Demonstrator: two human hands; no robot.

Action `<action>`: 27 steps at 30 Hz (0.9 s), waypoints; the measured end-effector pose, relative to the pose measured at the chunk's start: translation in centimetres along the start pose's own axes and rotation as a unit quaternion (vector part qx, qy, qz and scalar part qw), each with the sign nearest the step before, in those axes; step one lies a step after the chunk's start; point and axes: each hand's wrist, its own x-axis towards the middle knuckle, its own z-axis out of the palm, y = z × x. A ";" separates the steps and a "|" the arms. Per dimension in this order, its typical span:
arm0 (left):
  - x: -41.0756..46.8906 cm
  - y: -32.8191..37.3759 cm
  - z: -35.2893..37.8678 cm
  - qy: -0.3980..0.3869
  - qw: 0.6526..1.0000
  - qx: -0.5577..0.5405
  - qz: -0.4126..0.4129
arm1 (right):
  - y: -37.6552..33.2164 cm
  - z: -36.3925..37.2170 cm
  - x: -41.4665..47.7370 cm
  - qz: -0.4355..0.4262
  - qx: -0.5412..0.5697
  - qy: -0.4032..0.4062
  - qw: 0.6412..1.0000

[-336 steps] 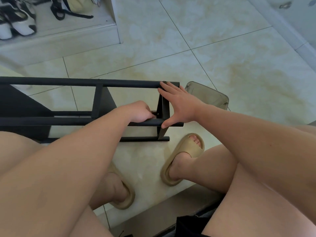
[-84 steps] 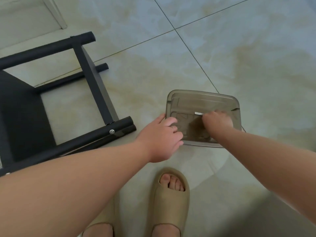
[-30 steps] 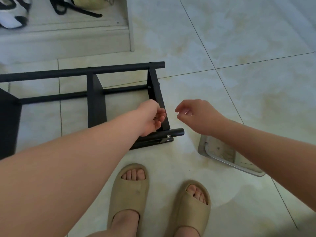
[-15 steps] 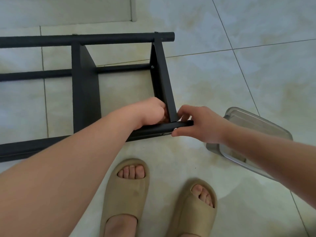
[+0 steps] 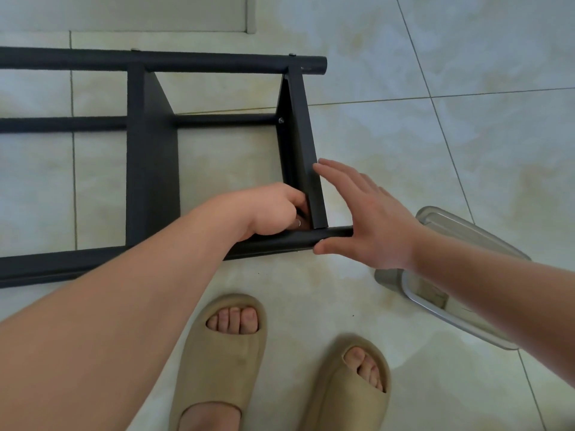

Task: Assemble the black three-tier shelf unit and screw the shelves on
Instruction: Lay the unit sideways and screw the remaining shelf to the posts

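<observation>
Head view, 1 camera.

- Black shelf unit [image 5: 152, 169] lies on its side on the pale tiled floor [image 5: 466, 150], just ahead of 2 feet in tan slippers [image 5: 217, 353].
- Finish is matte black and slightly textured. 3 round tubes run left to right: far tube [image 5: 217, 62], a thinner lower tube [image 5: 224, 120] and near tube [image 5: 280, 242].
- 2 flat shelf panels stand across the tubes. The end shelf [image 5: 306, 157] sits at the unit's right end. A screw head [image 5: 281, 120] shows on its inner face.
- Left hand [image 5: 270, 209]: fingers curled tight into the inside corner where the end shelf meets the near tube. Cannot tell whether they pinch anything.
- Right hand [image 5: 370, 222]: flat and spread, fingers straight beside the end shelf's outer face, thumb under the near tube's end, holding nothing.
- A clear plastic container [image 5: 466, 231] lies on the floor under the right forearm.
</observation>
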 end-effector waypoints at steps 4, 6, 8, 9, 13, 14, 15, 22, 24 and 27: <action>-0.2 -0.5 0.1 -0.017 1.000 -0.019 0.014 | -0.2 -0.3 0.2 -0.034 -0.062 -0.025 0.997; -0.1 -0.6 0.2 -0.012 1.000 -0.015 0.017 | -0.1 -0.4 0.5 -0.059 -0.096 -0.035 0.993; 0.0 -0.7 0.3 -0.005 1.000 -0.014 0.019 | 0.0 -0.6 1.0 -0.087 -0.128 -0.049 0.987; 0.1 -0.7 0.4 -0.006 1.000 -0.019 0.019 | 0.2 -0.8 1.4 -0.102 -0.146 -0.054 0.983; 0.3 -1.0 0.4 -0.010 0.999 -0.033 0.019 | 0.6 -1.0 2.7 -0.144 -0.218 -0.061 0.963; 0.4 -1.1 0.4 -0.014 0.999 -0.040 0.018 | 0.6 -0.8 2.9 -0.149 -0.225 -0.059 0.961; 0.5 -1.1 0.3 -0.019 0.999 -0.046 0.018 | 0.8 -0.6 3.0 -0.154 -0.226 -0.055 0.960; 0.5 -1.3 -0.5 -0.060 0.996 -0.061 0.000 | 1.3 0.1 2.9 -0.177 -0.220 -0.026 0.959; 0.7 -1.2 -0.6 -0.067 0.997 -0.050 0.001 | 1.3 0.0 2.9 -0.180 -0.223 -0.024 0.958; 0.9 -1.0 -0.5 -0.056 0.998 -0.014 0.014 | 1.3 -0.5 3.0 -0.183 -0.257 -0.020 0.949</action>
